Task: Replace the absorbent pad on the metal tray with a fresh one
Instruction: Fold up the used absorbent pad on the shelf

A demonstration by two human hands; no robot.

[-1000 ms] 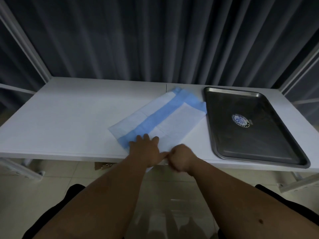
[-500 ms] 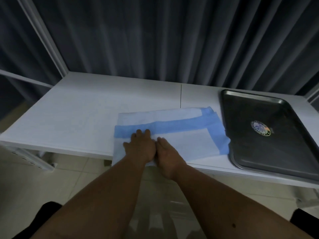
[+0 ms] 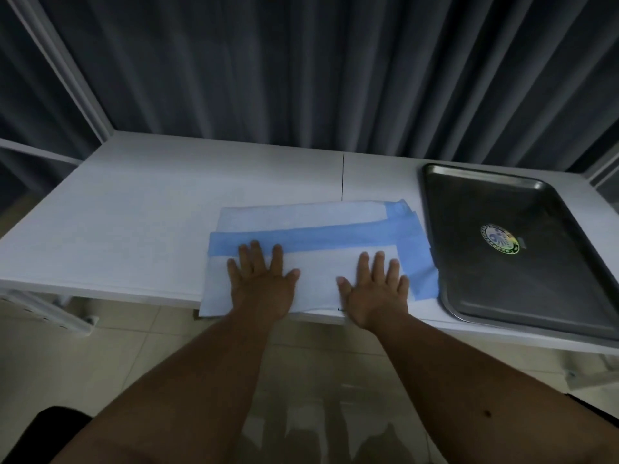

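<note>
The folded pad (image 3: 315,249) lies on the table (image 3: 140,209), near edge overhanging, just left of the bare tray (image 3: 522,212). Left hand (image 3: 263,283) and right hand (image 3: 375,289) rest flat on it, fingers spread.

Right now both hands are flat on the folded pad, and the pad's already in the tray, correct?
Not quite. Both hands, left and right, are flat on the folded pad, but the head view shows the pad on the table, left of the tray, which holds no pad.
</note>
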